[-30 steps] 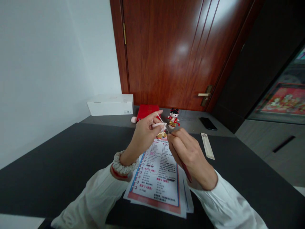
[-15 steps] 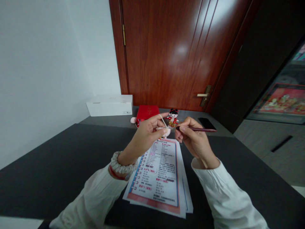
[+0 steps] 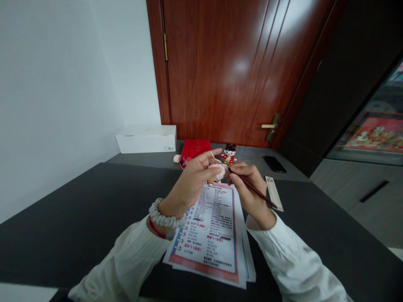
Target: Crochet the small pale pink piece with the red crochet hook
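Note:
My left hand (image 3: 192,178) is closed on a small, pale pink crochet piece (image 3: 217,171), its index finger stretched out. A strand of pale yarn (image 3: 212,155) runs by that finger to the piece. In my right hand (image 3: 252,188) is a crochet hook (image 3: 260,193) with a dark red-brown handle, held like a pen and slanting down to the right. Its tip meets the piece's right side, though fingers partly hide the contact. Printed sheets (image 3: 217,260) with text in columns lie on the table below both hands.
Behind my hands stand a small crocheted doll (image 3: 229,154) in red and a red bag or box (image 3: 195,147). Farther left is a long white box (image 3: 146,140). A black phone (image 3: 274,164) and a pale narrow strip (image 3: 274,193) lie to the right on the dark table (image 3: 94,214).
My right hand has moved left and down, close to my left hand. The hook has swung from nearly level to slanting, and the pale strip on the right has come into view.

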A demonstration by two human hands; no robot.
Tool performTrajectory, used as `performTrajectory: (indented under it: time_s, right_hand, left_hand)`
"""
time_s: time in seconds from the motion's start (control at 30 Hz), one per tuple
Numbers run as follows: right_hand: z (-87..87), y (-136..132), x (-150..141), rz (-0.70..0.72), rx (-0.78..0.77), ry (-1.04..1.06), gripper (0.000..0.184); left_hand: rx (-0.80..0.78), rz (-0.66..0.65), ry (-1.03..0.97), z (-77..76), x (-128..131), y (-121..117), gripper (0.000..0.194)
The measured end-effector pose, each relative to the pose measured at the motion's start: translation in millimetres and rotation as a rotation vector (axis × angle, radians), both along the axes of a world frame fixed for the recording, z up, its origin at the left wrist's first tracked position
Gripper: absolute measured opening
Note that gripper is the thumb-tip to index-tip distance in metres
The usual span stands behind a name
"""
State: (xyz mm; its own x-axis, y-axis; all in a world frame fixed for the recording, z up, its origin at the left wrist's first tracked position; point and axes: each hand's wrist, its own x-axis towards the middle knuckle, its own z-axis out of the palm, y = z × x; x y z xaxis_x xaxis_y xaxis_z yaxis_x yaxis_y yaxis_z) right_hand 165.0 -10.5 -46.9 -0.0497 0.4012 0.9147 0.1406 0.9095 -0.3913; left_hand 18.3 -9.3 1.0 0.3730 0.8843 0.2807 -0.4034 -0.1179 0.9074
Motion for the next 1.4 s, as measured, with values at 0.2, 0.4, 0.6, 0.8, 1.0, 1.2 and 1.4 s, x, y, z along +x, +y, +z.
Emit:
performTrajectory:
  time_s: [0.2,0.4,0.6,0.8,1.0,1.2,1.4]
  right_hand:
    - [0.5,0.9,0.8,0.279,-0.270,0.157,0.007]
    - [4.8,-2.2,11.6,0.322,-0.281,0.110,0.004]
    - [7.3,-7.1,24.9,0.181,-0.238,0.007,0.004]
    - [6.8,-10.0,36.5,0.179,-0.277,-0.046,0.002]
    - [9.1,-13.5,41.0,0.263,-0.308,-0.072,0.007]
    - [11.0,-14.7,41.4,0.323,-0.353,-0.023,0.005]
    - [10.6,-11.5,40.3,0.450,-0.391,0.008,0.008]
  left_hand:
    - [0.110,0.060,0.092,-7.0,-2.5,3.1,0.051]
    - [0.068,-0.042,0.087,-7.1,-9.8,7.6,0.049]
    - [0.050,-0.114,0.066,-6.0,-17.6,12.6,0.047]
    - [0.048,-0.166,0.110,-10.0,-23.3,15.6,0.044]
    - [0.026,-0.268,0.158,-15.5,-28.4,19.5,0.039]
    - [0.017,-0.307,0.197,-15.6,-33.0,21.3,0.038]
    - [0.005,-0.405,0.187,-14.9,-34.8,21.2,0.036]
